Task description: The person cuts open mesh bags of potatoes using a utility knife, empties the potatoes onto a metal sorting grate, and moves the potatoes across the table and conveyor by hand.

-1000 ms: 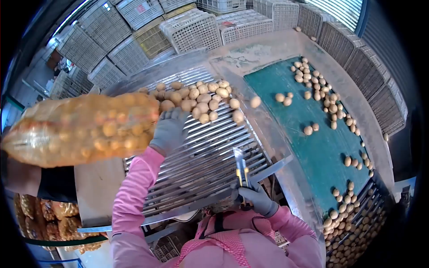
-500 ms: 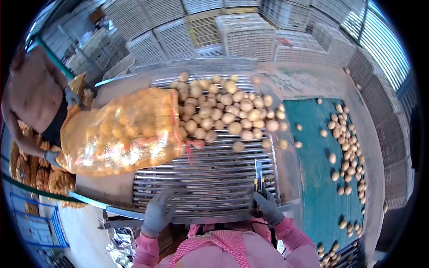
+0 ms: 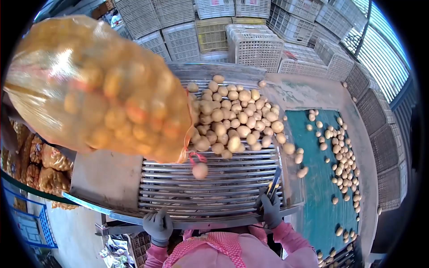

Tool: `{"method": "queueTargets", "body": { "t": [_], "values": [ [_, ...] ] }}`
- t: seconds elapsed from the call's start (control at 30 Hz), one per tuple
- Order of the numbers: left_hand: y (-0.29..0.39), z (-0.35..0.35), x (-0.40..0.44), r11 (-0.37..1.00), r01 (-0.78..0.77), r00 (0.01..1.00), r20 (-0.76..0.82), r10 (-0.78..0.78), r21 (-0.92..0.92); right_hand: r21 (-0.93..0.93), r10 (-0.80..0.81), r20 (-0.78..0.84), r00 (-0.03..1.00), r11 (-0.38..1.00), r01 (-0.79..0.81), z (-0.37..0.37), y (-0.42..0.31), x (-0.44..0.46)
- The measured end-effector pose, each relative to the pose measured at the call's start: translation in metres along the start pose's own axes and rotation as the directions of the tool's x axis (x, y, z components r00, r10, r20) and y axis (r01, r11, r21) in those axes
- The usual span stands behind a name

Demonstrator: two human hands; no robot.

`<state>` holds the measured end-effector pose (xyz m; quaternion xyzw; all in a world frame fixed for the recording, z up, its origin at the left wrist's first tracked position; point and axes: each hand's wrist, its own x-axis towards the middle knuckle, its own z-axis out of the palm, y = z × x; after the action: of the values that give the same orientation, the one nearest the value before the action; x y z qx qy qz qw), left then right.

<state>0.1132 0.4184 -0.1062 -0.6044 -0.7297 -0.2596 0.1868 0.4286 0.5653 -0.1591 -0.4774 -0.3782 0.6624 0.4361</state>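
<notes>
My left hand point(image 3: 158, 225), in a grey glove, rests at the near metal edge of the roller table point(image 3: 210, 183), fingers curled with nothing seen in them. My right hand point(image 3: 270, 209), also gloved, is closed around a utility knife point(image 3: 275, 181) at the table's near right corner, blade pointing up and away. A large orange mesh bag point(image 3: 103, 94) of potatoes is raised at the upper left, its open mouth facing right. Many potatoes point(image 3: 241, 116) are heaped on the rollers by the mouth. One potato point(image 3: 199, 170) sits apart beneath the bag's red string point(image 3: 195, 157).
A green belt point(image 3: 317, 187) carrying scattered potatoes runs along the right. Plastic crates point(image 3: 254, 44) are stacked behind and at the right. Filled bags point(image 3: 53, 178) lie at the left. The co-worker at the left is mostly hidden behind the raised bag.
The bag has been lifted higher and more potatoes have spilled onto the rollers. My left hand, earlier at the bag's mouth, has come back to the near edge. The knife remains in my right hand.
</notes>
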Motion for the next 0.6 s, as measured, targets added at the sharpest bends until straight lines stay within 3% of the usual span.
{"method": "queueTargets", "body": {
  "t": [0.1,0.2,0.27,0.33,0.4,0.47,0.5,0.53,0.6],
  "values": [
    [-0.002,0.001,0.001,0.997,-0.061,0.998,-0.018,0.06,-0.056,-0.04,-0.025,-0.046,0.999,0.999,0.024,-0.002,0.0,-0.002],
    [-0.001,0.0,0.002,0.984,-0.116,0.993,-0.04,0.111,-0.134,0.078,-0.071,-0.163,0.984,0.993,0.085,0.002,0.002,0.001],
    [0.002,-0.008,0.006,0.973,-0.122,0.993,-0.03,0.118,-0.198,0.072,-0.128,-0.153,0.98,0.987,0.14,-0.001,0.009,0.003],
    [0.002,-0.014,0.006,0.913,-0.006,0.998,0.059,0.033,-0.407,0.057,-0.142,-0.149,0.978,0.987,0.152,-0.006,0.017,0.004],
    [-0.005,-0.022,-0.005,0.889,0.015,0.994,0.104,0.037,-0.457,-0.007,-0.193,-0.207,0.959,0.981,0.195,-0.005,0.022,0.005],
    [-0.01,-0.022,-0.015,0.757,0.149,0.978,-0.02,-0.21,-0.636,0.103,-0.193,-0.209,0.959,0.971,0.218,0.002,0.019,-0.001],
    [-0.026,-0.02,-0.018,0.759,0.07,0.985,-0.077,-0.156,-0.647,0.081,-0.232,-0.221,0.947,0.963,0.255,-0.001,0.024,-0.001],
    [-0.037,-0.021,-0.02,0.692,0.114,0.962,-0.095,-0.256,-0.712,0.06,-0.274,-0.233,0.933,0.954,0.295,-0.004,0.028,0.001],
    [-0.057,-0.036,-0.003,0.78,0.139,0.896,-0.258,-0.361,-0.61,0.121,-0.261,-0.223,0.939,0.949,0.292,-0.007,0.033,0.001]
  ]
}}
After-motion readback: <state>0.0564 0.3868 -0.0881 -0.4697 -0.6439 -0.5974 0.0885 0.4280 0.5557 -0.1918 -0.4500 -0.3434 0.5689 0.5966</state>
